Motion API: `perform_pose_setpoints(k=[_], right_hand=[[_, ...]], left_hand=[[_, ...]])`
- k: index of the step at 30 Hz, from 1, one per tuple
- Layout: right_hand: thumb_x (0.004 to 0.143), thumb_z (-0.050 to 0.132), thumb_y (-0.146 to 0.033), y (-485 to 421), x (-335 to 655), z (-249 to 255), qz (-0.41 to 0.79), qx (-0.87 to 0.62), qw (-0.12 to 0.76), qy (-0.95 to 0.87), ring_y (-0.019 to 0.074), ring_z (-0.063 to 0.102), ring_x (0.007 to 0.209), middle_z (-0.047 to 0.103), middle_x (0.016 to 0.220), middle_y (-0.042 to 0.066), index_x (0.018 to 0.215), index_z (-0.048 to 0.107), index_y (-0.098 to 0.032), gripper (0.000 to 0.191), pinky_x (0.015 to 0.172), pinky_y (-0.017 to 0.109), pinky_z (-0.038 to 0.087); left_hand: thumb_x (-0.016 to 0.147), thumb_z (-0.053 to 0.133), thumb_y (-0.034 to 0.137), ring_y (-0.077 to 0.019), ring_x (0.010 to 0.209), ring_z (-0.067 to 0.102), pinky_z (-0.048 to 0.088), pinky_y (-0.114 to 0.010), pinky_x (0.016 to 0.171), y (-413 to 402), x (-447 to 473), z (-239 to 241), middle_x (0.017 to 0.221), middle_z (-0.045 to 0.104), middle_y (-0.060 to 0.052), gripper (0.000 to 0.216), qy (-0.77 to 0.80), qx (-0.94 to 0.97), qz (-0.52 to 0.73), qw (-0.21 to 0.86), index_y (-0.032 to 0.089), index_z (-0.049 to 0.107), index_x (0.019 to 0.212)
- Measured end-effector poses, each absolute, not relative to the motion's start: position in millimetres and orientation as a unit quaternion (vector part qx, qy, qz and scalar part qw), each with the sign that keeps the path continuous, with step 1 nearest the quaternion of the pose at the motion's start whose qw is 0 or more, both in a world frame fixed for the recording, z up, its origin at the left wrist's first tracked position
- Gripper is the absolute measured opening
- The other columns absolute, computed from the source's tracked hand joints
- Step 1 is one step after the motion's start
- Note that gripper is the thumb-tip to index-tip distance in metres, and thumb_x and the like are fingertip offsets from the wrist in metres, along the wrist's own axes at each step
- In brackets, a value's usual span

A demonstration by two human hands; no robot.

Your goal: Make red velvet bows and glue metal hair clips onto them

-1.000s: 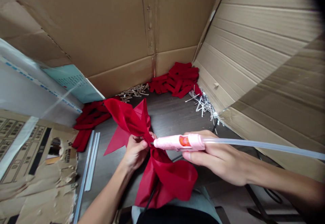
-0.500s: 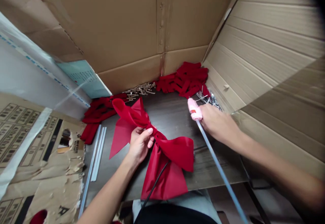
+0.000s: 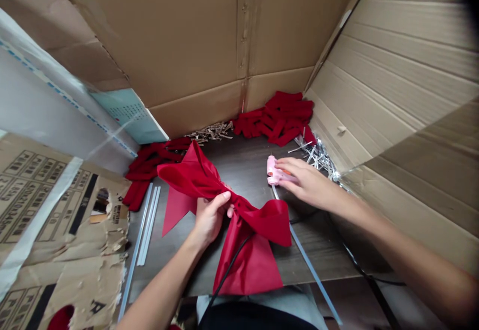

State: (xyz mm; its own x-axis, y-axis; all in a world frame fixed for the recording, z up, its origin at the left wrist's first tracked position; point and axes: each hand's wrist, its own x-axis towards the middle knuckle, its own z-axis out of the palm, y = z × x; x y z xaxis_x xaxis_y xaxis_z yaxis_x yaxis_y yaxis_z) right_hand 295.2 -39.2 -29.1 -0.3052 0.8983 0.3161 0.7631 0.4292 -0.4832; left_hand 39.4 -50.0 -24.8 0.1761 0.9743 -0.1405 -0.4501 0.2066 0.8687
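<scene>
My left hand (image 3: 211, 218) pinches a large red ribbon bow (image 3: 258, 218) at its knotted middle, thumb in front. The bow's loops spread to the upper left and lower right, and its wide tails hang over the table's front edge. My right hand (image 3: 309, 183) is at a pink glue gun (image 3: 272, 170), which lies on the table with its nozzle away from me. The fingers are stretched out and apart around the handle, loosely touching it. A long translucent glue stick (image 3: 312, 270) runs from the gun's back past the front edge.
Folded red fabric strips (image 3: 277, 118) lie piled at the back, beside metal clips (image 3: 213, 131). Silvery twist ties (image 3: 320, 158) are at right, spare glue sticks (image 3: 147, 228) at left. Cardboard walls (image 3: 194, 41) surround the dark table (image 3: 254, 158). A black cable (image 3: 232, 265) crosses the bow's tail.
My right hand has brought the glue gun left and nearer, down onto the table, and its fingers have loosened from it. My left hand still holds the bow, now tilted slightly differently.
</scene>
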Motion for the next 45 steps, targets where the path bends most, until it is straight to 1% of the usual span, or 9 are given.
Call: perform_pose_setpoints(k=[9,15,21,25,28,32,35,40,45], right_hand=[[0.078,0.070,-0.029,-56,197,4,0.371,-0.464,0.364,-0.718,0.0196,0.064,0.075,0.067,0.085,0.006,0.085,0.059,-0.018,0.018,0.069,0.033,0.051],[0.074,0.073,-0.039,-48,199,-9,0.615,-0.376,0.395,-0.570,0.0177,0.065,0.064,0.066,0.067,0.002,0.076,0.050,-0.019,0.031,0.061,0.029,0.049],[0.072,0.074,-0.041,-52,194,-13,0.662,-0.366,0.416,-0.505,0.0137,0.060,0.057,0.065,0.069,0.001,0.074,0.051,-0.018,0.033,0.058,0.028,0.047],[0.081,0.063,-0.040,-48,223,-8,0.570,-0.407,0.400,-0.592,0.0164,0.063,0.074,0.067,0.083,0.005,0.083,0.061,-0.016,0.024,0.070,0.030,0.049],[0.088,0.052,-0.029,-40,265,-14,0.312,-0.516,0.385,-0.699,0.0206,0.061,0.089,0.066,0.097,0.009,0.090,0.064,-0.017,0.017,0.081,0.034,0.048],[0.078,0.051,-0.011,-33,308,-43,0.046,-0.597,0.128,-0.791,0.0281,0.059,0.094,0.063,0.105,0.016,0.103,0.063,-0.012,0.028,0.085,0.040,0.045],[0.075,0.049,-0.010,-31,314,-61,-0.014,-0.587,0.071,-0.806,0.0293,0.058,0.095,0.061,0.103,0.017,0.106,0.060,-0.009,0.032,0.082,0.038,0.046],[0.077,0.051,-0.018,-30,306,-49,0.054,-0.629,0.264,-0.730,0.0254,0.061,0.082,0.063,0.093,0.014,0.096,0.060,-0.013,0.022,0.066,0.033,0.047],[0.084,0.052,-0.043,-53,291,-3,0.486,-0.476,0.488,-0.547,0.0126,0.051,0.047,0.067,0.085,0.011,0.098,0.060,-0.014,0.034,0.037,0.025,0.033]], left_hand=[[0.063,0.083,0.021,-0.0148,0.083,0.066,0.053,-0.026,0.081,-54,39,-36,0.078,0.070,-0.001,0.019,0.366,0.345,0.564,0.655,0.016,0.070,0.077],[0.062,0.083,0.027,-0.0144,0.071,0.063,0.053,-0.027,0.071,-53,40,-36,0.073,0.069,-0.002,0.022,0.348,0.339,0.550,0.679,0.015,0.069,0.073],[0.067,0.080,0.029,-0.0072,0.047,0.050,0.043,-0.021,0.048,-53,41,-32,0.060,0.060,0.001,0.022,0.350,0.371,0.529,0.678,0.013,0.066,0.073],[0.068,0.079,0.035,-0.0036,0.037,0.038,0.021,-0.018,0.033,-53,36,-26,0.055,0.054,0.002,0.030,0.362,0.393,0.499,0.683,0.012,0.066,0.079],[0.077,0.071,0.038,-0.0012,0.032,0.028,0.014,-0.018,0.032,-53,31,-22,0.049,0.049,0.004,0.029,0.356,0.395,0.461,0.711,0.012,0.067,0.091],[0.076,0.073,0.032,-0.0002,0.038,0.032,0.022,-0.017,0.037,-51,29,-20,0.066,0.063,-0.002,0.026,0.336,0.377,0.452,0.735,0.013,0.067,0.092],[0.070,0.078,0.028,0.0013,0.041,0.033,0.023,-0.016,0.038,-51,31,-19,0.087,0.068,-0.007,0.027,0.335,0.368,0.463,0.733,0.014,0.067,0.090],[0.066,0.082,0.029,0.0019,0.041,0.030,0.023,-0.015,0.038,-51,29,-21,0.088,0.069,-0.006,0.035,0.325,0.338,0.459,0.755,0.016,0.066,0.095],[0.057,0.087,0.032,0.0022,0.038,0.027,0.017,-0.017,0.034,-53,26,-20,0.080,0.067,-0.003,0.046,0.319,0.318,0.437,0.779,0.016,0.065,0.095]])
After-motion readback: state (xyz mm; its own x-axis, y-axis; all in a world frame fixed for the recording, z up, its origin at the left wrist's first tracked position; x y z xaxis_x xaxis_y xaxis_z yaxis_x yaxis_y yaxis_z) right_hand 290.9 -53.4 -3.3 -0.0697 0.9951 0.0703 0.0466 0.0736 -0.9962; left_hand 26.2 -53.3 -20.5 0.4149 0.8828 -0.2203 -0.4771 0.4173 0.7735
